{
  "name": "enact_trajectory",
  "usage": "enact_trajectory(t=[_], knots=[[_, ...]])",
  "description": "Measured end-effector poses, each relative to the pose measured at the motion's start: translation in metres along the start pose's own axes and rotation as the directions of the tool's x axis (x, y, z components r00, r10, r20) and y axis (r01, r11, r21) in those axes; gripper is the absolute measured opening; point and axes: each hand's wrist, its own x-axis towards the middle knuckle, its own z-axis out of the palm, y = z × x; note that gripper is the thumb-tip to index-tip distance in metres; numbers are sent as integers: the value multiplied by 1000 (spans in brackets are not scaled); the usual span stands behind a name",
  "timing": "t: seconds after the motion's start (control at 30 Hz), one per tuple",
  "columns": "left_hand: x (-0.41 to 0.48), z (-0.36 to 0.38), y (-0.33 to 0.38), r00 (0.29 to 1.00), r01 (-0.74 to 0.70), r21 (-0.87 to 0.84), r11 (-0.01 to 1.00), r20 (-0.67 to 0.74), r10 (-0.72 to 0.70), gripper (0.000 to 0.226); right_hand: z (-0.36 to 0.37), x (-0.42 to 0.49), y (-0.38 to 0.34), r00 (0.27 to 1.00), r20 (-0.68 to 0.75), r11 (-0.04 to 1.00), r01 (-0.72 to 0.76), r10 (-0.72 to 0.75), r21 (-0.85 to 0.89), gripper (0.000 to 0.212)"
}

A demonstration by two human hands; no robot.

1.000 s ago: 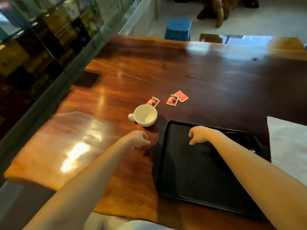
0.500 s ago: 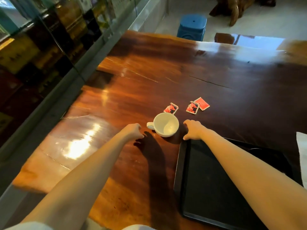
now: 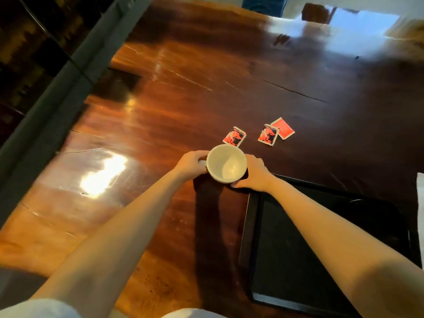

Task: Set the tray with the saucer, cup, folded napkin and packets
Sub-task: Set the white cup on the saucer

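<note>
A white cup (image 3: 226,164) stands upright on the dark wooden table (image 3: 160,111), just left of the black tray (image 3: 298,249). My left hand (image 3: 191,165) grips it on the handle side and my right hand (image 3: 253,173) wraps its right wall. Three red packets lie beyond the cup: one (image 3: 234,137) close behind it, a second (image 3: 268,135) to the right, overlapped by a third (image 3: 283,129). A dark saucer (image 3: 364,203) rests faintly visible at the tray's far right. A white napkin (image 3: 420,203) shows at the right frame edge.
A dark glass cabinet (image 3: 34,53) with a grey ledge runs along the table's left side. A blue stool (image 3: 263,3) stands beyond the far edge. Bright glare patches lie on the tabletop at left and far right.
Both hands closed in from either side and now hold the cup. The view tilted down and shifted left, so the tray sits lower right.
</note>
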Motion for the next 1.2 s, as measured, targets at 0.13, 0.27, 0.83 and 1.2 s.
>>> enact_trajectory(t=[0.13, 0.27, 0.83, 1.2], knots=[[-2, 3, 2, 999, 36, -88, 996, -9, -37, 42, -7, -18, -18, 999, -23, 999, 38, -37, 33, 100], [-9, 5, 12, 997, 80, -159, 984, -11, -82, 44, -9, -29, -18, 998, -34, 989, 61, -57, 134, 95], [-54, 119, 132, 995, -52, -116, 992, 77, 61, 44, -34, -182, 95, 966, -240, 773, 79, 96, 630, 97], [-80, 236, 203, 993, -92, -153, 984, 60, 102, 38, -64, -263, 193, 927, -325, 756, 76, 187, 650, 91]])
